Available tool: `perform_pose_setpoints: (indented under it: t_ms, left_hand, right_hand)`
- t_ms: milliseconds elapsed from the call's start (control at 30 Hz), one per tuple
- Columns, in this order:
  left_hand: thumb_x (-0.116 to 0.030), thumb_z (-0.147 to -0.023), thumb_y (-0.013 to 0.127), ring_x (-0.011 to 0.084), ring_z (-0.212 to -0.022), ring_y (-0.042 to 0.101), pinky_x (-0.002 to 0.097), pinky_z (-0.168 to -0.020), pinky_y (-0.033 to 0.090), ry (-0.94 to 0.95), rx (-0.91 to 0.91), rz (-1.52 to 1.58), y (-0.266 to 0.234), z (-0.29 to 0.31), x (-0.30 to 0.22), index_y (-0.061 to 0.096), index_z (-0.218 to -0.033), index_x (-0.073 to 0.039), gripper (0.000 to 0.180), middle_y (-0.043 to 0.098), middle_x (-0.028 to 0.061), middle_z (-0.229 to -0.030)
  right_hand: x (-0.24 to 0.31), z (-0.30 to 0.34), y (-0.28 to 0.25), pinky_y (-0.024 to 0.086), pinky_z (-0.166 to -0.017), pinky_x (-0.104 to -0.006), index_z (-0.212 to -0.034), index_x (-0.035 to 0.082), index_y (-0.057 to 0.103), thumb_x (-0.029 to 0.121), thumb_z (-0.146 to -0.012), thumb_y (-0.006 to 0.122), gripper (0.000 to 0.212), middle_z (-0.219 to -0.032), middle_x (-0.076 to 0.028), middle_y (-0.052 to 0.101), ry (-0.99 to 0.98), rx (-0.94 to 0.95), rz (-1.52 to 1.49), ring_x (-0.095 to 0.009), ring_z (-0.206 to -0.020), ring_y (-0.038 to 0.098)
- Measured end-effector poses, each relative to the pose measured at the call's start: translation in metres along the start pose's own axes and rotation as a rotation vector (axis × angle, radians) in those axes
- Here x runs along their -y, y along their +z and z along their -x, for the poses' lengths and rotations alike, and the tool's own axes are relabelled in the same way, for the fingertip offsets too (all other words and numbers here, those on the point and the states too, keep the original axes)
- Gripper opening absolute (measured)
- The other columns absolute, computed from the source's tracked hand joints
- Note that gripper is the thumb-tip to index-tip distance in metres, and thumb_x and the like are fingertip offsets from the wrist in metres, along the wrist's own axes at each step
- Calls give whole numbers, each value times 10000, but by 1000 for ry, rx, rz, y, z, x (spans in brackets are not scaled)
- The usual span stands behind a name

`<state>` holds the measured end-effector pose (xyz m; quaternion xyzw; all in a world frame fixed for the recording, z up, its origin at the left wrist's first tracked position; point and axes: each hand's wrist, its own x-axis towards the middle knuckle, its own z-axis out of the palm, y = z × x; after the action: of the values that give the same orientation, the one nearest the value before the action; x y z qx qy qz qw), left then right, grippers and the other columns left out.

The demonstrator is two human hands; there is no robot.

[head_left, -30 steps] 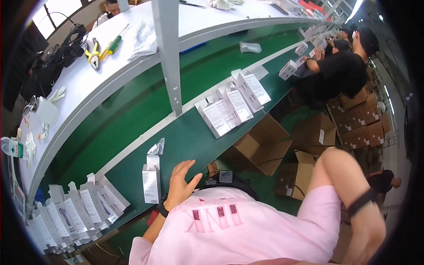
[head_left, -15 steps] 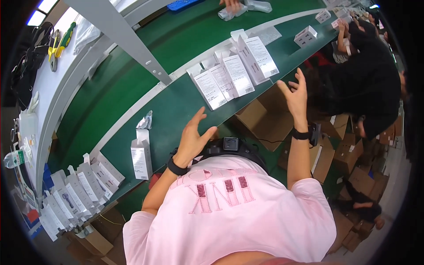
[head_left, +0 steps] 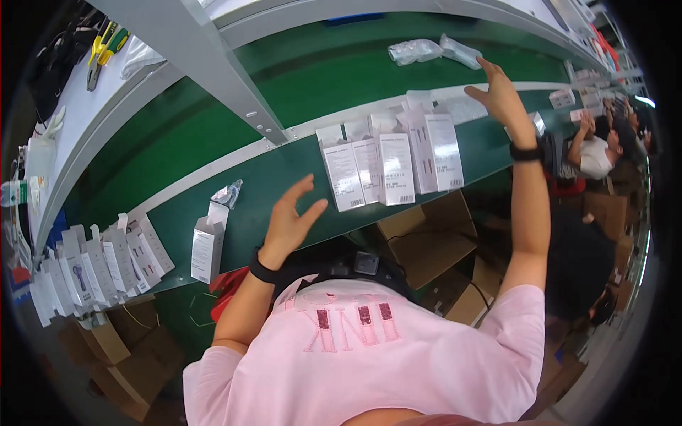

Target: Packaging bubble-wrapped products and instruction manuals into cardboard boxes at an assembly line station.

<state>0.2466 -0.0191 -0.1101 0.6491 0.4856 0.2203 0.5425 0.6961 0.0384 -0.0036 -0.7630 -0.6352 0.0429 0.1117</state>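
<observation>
My right hand (head_left: 503,96) reaches far over the green bench, empty, thumb and fingers apart. Its fingertips are right by one clear plastic-wrapped piece (head_left: 460,52); whether they touch it I cannot tell. Beside that lies a second wrapped piece (head_left: 415,51) on the green belt. Nearer me, my left hand (head_left: 290,219) hovers with spread fingers and nothing in it, to the left of a row of white upright cartons (head_left: 396,169) with raised top flaps. A single white carton (head_left: 206,252) with an upright flap stands further left, a small shiny plastic packet (head_left: 227,193) behind it.
Several more white cartons (head_left: 103,266) line the bench at far left. A grey metal post (head_left: 206,64) rises behind the bench. Pliers (head_left: 99,60) lie on the left shelf. An open cardboard box (head_left: 426,227) sits below the bench edge. People (head_left: 597,153) work at the right.
My right hand has moved away from me across the bench to the wrapped pieces. Another person's hand beside those pieces has gone from view. My left hand stays open; the view has shifted.
</observation>
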Motion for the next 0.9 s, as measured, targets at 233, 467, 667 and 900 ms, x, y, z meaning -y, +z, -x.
perform_pose_setpoints:
  t_ms: [233,467,667,900]
  left_hand:
    - [-183,-839,709,307,-1153,573,362,-980,435,205,-102,-138,23,-32,-16,561,-1259,-17,475,610,176,-1221]
    - [-153,-837,710,294,-1133,581,354,-966,440,-139,-94,-133,33,42,33,582,-1238,-20,442,621,169,-1189]
    - [-118,-824,723,287,-1113,589,341,-959,440,-214,-184,-86,32,62,44,586,-1226,-21,436,628,160,-1166]
    - [-299,-821,729,294,-1174,535,381,-1004,404,34,-12,35,25,30,6,369,-1417,-10,754,514,180,-1324]
  right_hand:
    - [-43,-148,138,425,-939,-568,-1328,113,454,301,-603,842,844,-1388,-124,451,-9,286,712,-360,-1213,505]
    - [-53,-229,254,319,-1069,-526,-1464,175,292,239,-611,824,1008,-1383,-95,470,-518,199,676,-336,-1290,416]
    - [-47,-220,261,502,-907,-422,-1253,96,509,81,-579,772,723,-1152,-128,579,-495,427,499,-320,-1138,531]
    - [-24,-124,69,429,-994,-394,-1226,61,490,-21,-681,697,588,-1260,-182,512,-739,119,127,-382,-1183,496]
